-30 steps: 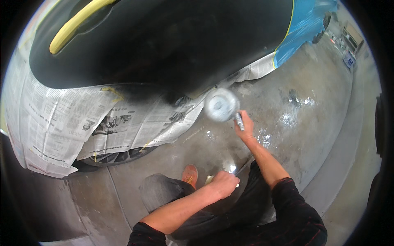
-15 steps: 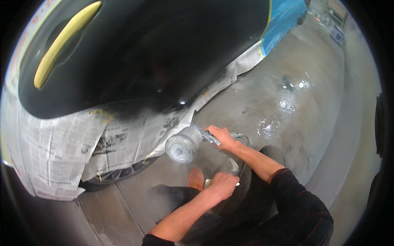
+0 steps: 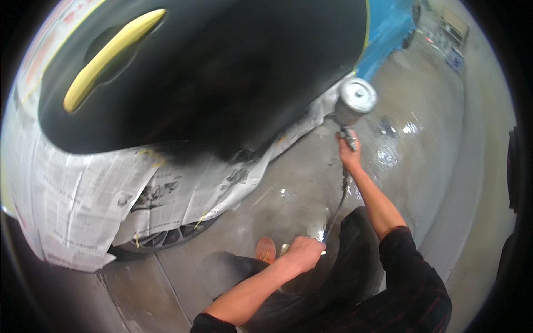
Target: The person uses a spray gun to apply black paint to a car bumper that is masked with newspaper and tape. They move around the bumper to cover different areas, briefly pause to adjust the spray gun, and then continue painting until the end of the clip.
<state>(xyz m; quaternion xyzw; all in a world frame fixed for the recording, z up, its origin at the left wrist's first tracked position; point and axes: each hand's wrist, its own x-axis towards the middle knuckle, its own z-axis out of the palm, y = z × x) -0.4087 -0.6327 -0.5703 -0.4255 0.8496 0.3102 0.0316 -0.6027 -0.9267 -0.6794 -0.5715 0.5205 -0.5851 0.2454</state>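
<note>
My right hand (image 3: 349, 151) is closed round the grip of a spray gun (image 3: 348, 137), held out to the right beside the lower edge of a dark car panel (image 3: 222, 72). A round silver paint cup (image 3: 357, 97) tops the gun. From its grip a thin air hose (image 3: 340, 208) runs down past my left hand (image 3: 304, 253). That hand is a fist low in front of my legs, and a pale flat thing (image 3: 285, 249) pokes out at its sides; its kind is unclear. Whether the fist also grips the hose, I cannot tell. Yellow masking tape covers the door handle (image 3: 114, 58).
Newspaper sheets (image 3: 83, 205) mask the car's lower side above a wheel (image 3: 166, 238). Blue masking film (image 3: 386, 39) covers the part at upper right. The grey floor (image 3: 300, 177) has wet, shiny patches. My orange shoe (image 3: 265, 250) is near the wheel.
My right hand has swung the spray gun away to the upper right, along the panel's lower edge, trailing the hose. My left fist has barely moved. The view has shifted slightly.
</note>
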